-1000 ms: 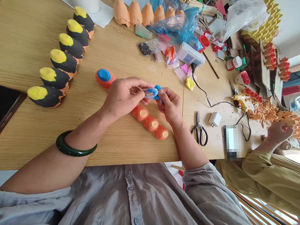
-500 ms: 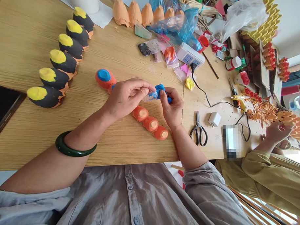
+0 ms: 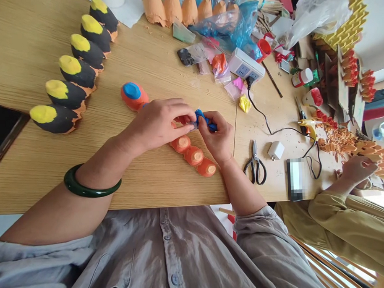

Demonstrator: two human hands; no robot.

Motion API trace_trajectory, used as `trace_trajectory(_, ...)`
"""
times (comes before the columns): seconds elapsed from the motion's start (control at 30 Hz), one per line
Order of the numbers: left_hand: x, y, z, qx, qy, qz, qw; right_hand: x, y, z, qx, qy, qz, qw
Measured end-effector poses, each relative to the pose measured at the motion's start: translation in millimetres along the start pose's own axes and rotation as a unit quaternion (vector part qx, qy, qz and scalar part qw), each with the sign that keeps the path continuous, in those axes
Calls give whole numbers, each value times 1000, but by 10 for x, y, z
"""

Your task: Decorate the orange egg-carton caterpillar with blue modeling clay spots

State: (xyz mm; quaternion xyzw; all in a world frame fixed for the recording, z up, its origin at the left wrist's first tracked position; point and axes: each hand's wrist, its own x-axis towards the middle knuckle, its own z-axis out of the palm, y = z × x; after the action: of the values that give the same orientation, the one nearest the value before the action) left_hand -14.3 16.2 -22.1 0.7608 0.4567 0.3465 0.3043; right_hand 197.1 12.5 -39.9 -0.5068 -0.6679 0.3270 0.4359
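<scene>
Blue modelling clay, partly in a clear plastic bag, is held above the wooden table. My right hand is closed around the clay, thumb on top. My left hand comes from the left with thumb and fingertips pinched at the bag's edge, touching the clay; the exact grip is partly hidden. Under my hands runs a slanting row of orange-red painted egg-like shapes. The far-left one carries a blue clay cap, while the lower-right ones show pale bare ends. My left hand covers the middle of the row.
Black pieces with yellow tops line the left. Unpainted orange cones stand at the back. Clay bags, a power strip, scissors, a charger and a glue gun lie rightward. Another person's hand works at far right.
My left fingertips have moved in against the blue clay, and the clear stretch of bag between my hands is now mostly out of sight. The view has shifted slightly.
</scene>
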Motion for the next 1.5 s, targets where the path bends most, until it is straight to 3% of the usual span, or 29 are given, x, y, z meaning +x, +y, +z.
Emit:
trace_trajectory(0.23, 9, -38, -31, 12, -39, 17, 999, -24, -20, -7, 7, -48, 76, 996)
trace_trajectory(0.37, -5, -38, -66, 18, -44, 21, 999, -30, -38, -11, 11, -49, 72, 996)
trace_trajectory(0.57, -20, -1, -90, 56, -9, 14, 998, 17, -48, -34, 14, -32, 53, 998)
trace_trajectory(0.73, -17, 5, -128, 72, 26, 20, 997, 129, 59, -85, 126, -16, 123, 984)
trace_trajectory(0.83, -5, -9, -114, 41, 44, -10, 998, 164, 125, -92, 166, -26, 173, 971)
trace_trajectory(0.97, 5, -22, -25, -39, 72, 2, 997, 163, 129, -74, 187, -30, 219, 957)
trace_trajectory(1.1, -10, -14, 79, -114, 69, -15, 991, 148, 95, -62, 202, -32, 220, 954)
trace_trajectory(1.37, -24, 22, 95, -95, 99, -60, 989, 167, 150, -74, 158, -9, 181, 971)
trace_trajectory(1.5, -9, -29, 107, -107, 111, -69, 986, 173, 143, -78, 150, -4, 195, 969)
